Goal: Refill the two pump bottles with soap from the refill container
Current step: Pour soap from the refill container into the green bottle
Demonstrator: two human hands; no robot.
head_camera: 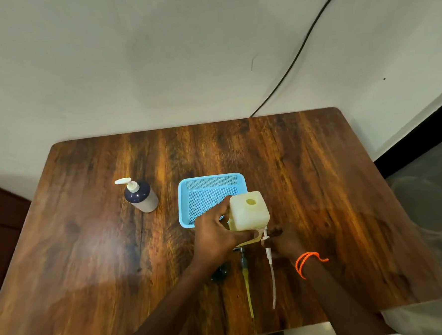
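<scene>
My left hand (219,234) grips a square cream container (248,212) with yellowish liquid and an open neck on top, standing upright just in front of the blue basket. My right hand (284,243), with an orange band at the wrist, is closed on the head of a white pump (267,252); its clear tube lies on the table and points toward me. A second pump (246,277), dark-headed with a yellow tube, lies beside it. At the left stands a dark-topped pump bottle (141,195) with its white pump fitted.
A blue mesh basket (183,203) sits mid-table behind the container. A small dark cap (218,273) lies under my left forearm. The wooden table (332,186) stands against a white wall, with a black cable (298,53) running down behind it.
</scene>
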